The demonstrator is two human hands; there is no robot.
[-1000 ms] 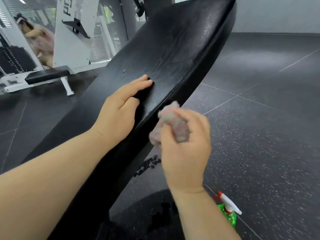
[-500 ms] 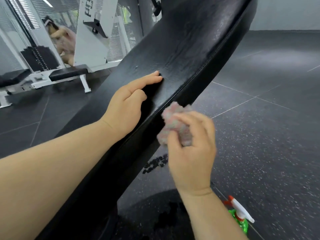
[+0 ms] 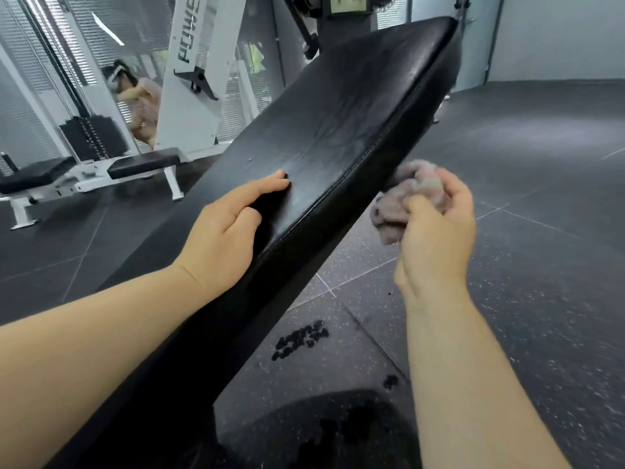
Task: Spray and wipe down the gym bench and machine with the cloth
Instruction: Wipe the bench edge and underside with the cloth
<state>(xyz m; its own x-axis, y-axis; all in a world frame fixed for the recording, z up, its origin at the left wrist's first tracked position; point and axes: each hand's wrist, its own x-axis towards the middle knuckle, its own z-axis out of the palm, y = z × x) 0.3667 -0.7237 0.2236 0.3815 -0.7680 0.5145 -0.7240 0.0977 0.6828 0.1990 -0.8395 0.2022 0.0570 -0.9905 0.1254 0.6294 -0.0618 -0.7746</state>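
A long black padded bench (image 3: 345,130) slopes up from the lower left to the upper right. My left hand (image 3: 223,231) lies flat on its top surface, fingers slightly apart, holding nothing. My right hand (image 3: 436,231) is closed around a crumpled pinkish-grey cloth (image 3: 406,201), which presses against the bench's right side edge. The spray bottle is out of view.
A white machine frame (image 3: 199,79) with a weight stack (image 3: 91,137) stands at the back left, beside a low flat bench (image 3: 142,164). A grey machine column (image 3: 345,15) rises behind the pad. Dark speckled floor (image 3: 541,265) spreads to the right; a mirror reflects a person.
My right hand has slid the cloth farther up along the bench's side edge. The view has lifted, so the far end of the pad shows and the spray bottle has dropped out of frame.
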